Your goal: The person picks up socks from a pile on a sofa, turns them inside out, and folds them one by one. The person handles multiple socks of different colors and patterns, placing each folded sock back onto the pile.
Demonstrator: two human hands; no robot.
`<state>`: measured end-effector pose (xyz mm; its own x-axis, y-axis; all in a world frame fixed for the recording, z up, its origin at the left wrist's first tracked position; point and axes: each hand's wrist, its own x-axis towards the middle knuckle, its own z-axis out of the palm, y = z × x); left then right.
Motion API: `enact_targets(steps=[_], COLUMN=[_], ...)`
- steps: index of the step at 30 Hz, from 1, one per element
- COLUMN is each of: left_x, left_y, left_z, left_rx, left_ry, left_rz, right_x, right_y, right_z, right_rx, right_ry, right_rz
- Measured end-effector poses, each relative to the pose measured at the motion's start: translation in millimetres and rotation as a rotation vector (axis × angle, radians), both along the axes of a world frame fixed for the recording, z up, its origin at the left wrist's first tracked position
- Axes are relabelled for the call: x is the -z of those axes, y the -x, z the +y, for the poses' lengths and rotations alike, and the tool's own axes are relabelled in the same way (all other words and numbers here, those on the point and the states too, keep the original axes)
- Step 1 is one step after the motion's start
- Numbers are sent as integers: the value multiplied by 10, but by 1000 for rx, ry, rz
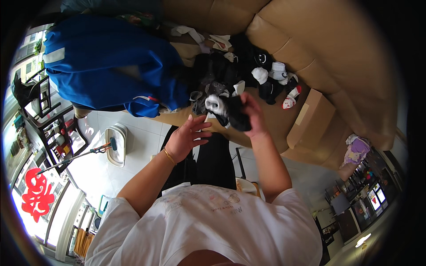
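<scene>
In my right hand (254, 114) is a dark sock (238, 114), held over the front edge of a brown leather sofa (273, 123); its outline is slightly blurred. My left hand (189, 138), with a gold-coloured bangle at the wrist, has its fingers spread just left of it and holds nothing. A white-and-grey rolled sock (216, 104) lies against the dark one; whether it is also held I cannot tell. Beyond my hands is a heap of dark socks (216, 68). Right of the heap are a white sock bundle (260, 75), a grey one (279, 70) and a red-and-white one (291, 98).
Blue clothing (116, 66) is piled at the left of the sofa. An open cardboard box (311, 119) sits on the seat at right, with purple patterned cloth (356, 151) farther right. On the tiled floor at left stand a bucket (116, 144) and a mop (80, 155).
</scene>
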<state>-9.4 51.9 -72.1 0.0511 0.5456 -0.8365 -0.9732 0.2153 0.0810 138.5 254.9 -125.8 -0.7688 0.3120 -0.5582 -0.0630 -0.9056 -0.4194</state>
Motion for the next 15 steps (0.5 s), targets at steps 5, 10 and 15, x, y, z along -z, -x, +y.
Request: enact_targets(steps=[5,10,15], left_x=[-449,-554,-803], left_y=[-34,-86,65], left_z=[-49,-299,-314], left_rx=[187,474,806], left_ry=[-167,-31,-118], left_rz=[97,599,981], right_x=[-433,-892,-1173], right_y=[-350,-342,-174], right_z=[-713,-1135,-1397], right_rx=[-189,-235,-335], right_ry=[-88,-859,-1053], right_rz=[-193,-298,-486])
